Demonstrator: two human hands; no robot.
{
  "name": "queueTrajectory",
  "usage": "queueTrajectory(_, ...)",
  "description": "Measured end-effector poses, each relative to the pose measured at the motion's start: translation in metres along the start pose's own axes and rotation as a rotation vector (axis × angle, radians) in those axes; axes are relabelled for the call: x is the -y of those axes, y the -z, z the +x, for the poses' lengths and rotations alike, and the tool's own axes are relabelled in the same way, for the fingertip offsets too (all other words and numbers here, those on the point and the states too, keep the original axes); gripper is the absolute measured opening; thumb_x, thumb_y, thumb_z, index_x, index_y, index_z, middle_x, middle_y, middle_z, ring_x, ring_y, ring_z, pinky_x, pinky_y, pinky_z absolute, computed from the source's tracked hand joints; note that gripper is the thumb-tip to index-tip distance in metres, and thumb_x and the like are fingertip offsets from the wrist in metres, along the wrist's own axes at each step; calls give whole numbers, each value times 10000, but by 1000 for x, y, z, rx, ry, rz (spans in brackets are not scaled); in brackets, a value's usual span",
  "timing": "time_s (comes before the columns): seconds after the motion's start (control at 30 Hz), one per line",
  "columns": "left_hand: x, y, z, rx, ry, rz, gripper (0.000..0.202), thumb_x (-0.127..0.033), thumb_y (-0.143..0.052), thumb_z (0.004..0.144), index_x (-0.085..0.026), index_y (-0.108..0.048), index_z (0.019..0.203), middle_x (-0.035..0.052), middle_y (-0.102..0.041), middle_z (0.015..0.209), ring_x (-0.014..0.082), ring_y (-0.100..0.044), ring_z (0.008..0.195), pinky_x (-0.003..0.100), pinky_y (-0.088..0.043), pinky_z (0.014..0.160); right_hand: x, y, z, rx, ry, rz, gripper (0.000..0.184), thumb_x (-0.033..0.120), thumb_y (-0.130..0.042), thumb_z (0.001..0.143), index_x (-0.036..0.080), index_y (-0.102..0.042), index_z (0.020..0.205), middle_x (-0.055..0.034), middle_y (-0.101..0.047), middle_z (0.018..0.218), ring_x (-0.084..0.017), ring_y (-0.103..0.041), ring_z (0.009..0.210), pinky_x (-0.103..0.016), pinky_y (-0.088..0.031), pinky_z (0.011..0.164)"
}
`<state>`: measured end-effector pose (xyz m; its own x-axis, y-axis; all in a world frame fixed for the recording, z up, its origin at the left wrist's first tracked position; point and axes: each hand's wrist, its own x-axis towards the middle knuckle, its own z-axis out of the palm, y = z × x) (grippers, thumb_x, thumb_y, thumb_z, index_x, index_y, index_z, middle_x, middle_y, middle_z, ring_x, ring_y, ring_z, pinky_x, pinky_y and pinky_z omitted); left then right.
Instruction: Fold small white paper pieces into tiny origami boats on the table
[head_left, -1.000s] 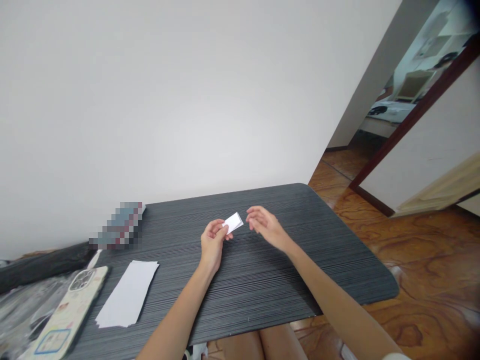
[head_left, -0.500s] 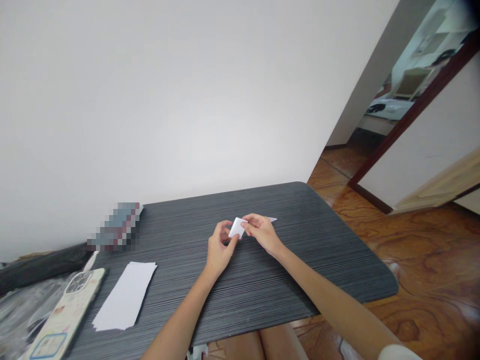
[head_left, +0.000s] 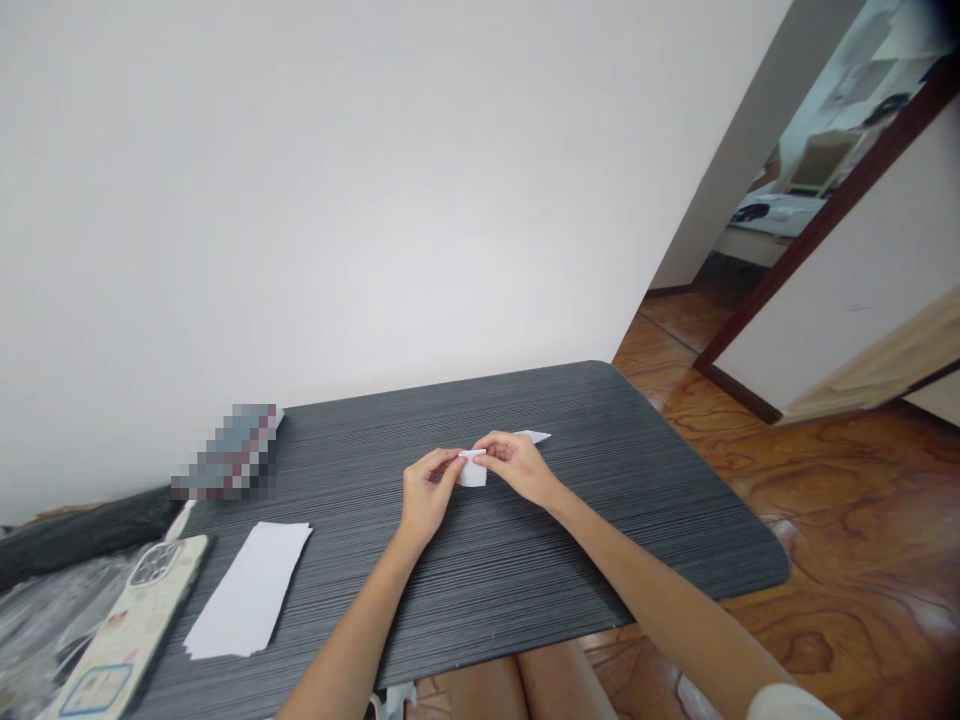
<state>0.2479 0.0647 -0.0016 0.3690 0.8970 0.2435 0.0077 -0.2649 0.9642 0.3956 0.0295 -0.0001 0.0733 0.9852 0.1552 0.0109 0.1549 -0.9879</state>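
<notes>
A small folded piece of white paper is held between both hands above the dark table. My left hand pinches its upper left corner between thumb and fingers. Opposite it, my right hand grips the upper right edge with thumb and forefinger. Behind the right hand, the pointed end of another white paper piece shows on the table; the hand hides the rest of it. To the left lies a stack of white paper strips, slightly fanned.
A phone in a patterned case lies at the table's left edge, beside clear plastic wrapping. A blurred-out object sits at the back left against the wall. The dark grained table has a rounded right end.
The folded paper has turned from a tilted position to nearly square, its top edge level. My left hand has shifted slightly left and its fingers now pinch the top corner.
</notes>
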Motion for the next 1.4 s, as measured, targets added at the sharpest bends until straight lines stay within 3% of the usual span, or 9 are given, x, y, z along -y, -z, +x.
queueTrajectory(0.47, -2, -1, 2, 19, 94, -86, 108, -245, -643, 639, -162, -686, 693, 33, -639, 620, 120, -528, 498, 222, -445, 503, 3, 5, 1, 36, -72, 91, 194, 306, -662, 607, 141, -609, 695, 2, -595, 602, -102, -528, 544, -240, -407, 535)
queueTrajectory(0.67, -2, 0, 2, 31, 141, -95, 122, -261, -658, 619, -155, -685, 673, 35, -648, 620, 118, -537, 489, 212, -433, 474, 4, 7, 2, 57, -119, 86, 203, 315, -667, 598, 131, -618, 666, 27, -534, 501, -72, -453, 460, -209, -342, 446)
queueTrajectory(1.0, -3, 3, 4, 87, 195, -86, 142, -263, -661, 620, -133, -675, 676, 37, -639, 614, 103, -517, 478, 202, -406, 459, 2, 11, 2, 112, -142, 67, 167, 278, -661, 610, 122, -610, 637, 28, -522, 506, -61, -422, 457, -208, -313, 454)
queueTrajectory(1.17, -3, 4, 4, 114, 144, -22, 149, -284, -620, 661, -144, -673, 657, 30, -634, 604, 112, -523, 502, 214, -412, 493, 2, 10, 1, 122, -146, 82, 165, 273, -670, 603, 121, -610, 633, 30, -517, 504, -62, -421, 458, -209, -311, 456)
queueTrajectory(1.27, 2, 4, 3, 59, 80, 75, 169, -297, -598, 683, -147, -670, 659, 42, -645, 651, 136, -554, 581, 221, -425, 536, 2, 10, 1, 122, -179, 98, 160, 264, -668, 606, 117, -611, 631, 35, -501, 482, -56, -407, 444, -201, -290, 438)
queueTrajectory(1.4, 7, 2, 1, 114, 135, 65, 210, -321, -577, 698, -126, -652, 717, 38, -634, 626, 132, -552, 547, 222, -427, 513, -3, 9, 2, 81, -212, 143, 155, 256, -664, 611, 112, -610, 633, 41, -486, 458, -44, -385, 422, -189, -259, 416)
